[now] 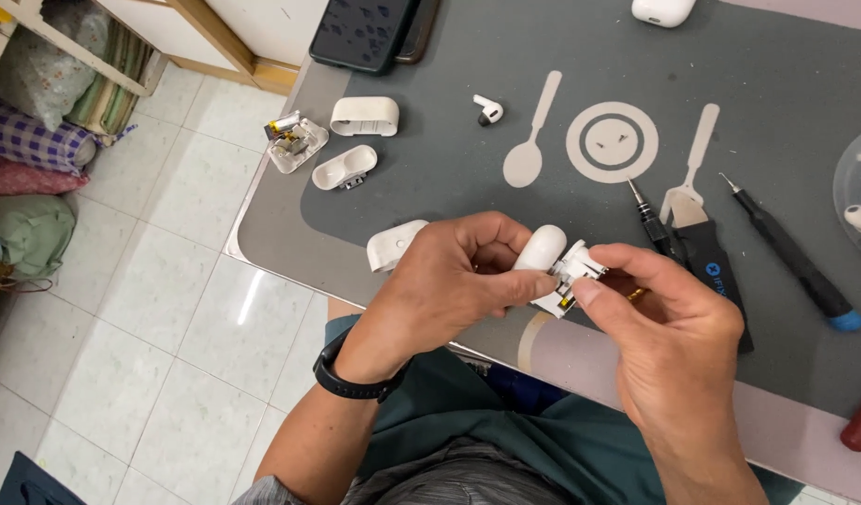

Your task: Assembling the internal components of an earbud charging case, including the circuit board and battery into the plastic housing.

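Centre of frame, above the table's near edge: left hand [458,271], black wristband, fingers closed around a white earbud-case shell [540,248]. Right hand [669,323] just beside it, thumb and fingers pinching the white inner frame [572,277] that sticks out of the shell.

Grey work mat [776,84], covering most of the table.
- Left of the hands: a white shell piece [393,245] on the mat.
- Upper left: two more white case halves [365,116] [344,167] and an opened inner module [296,143].
- Upper centre: single white earbud [488,109]; dark phone [363,33] at the top edge.
- Right of the hands: black precision screwdrivers [795,262], black pry tool [711,271].
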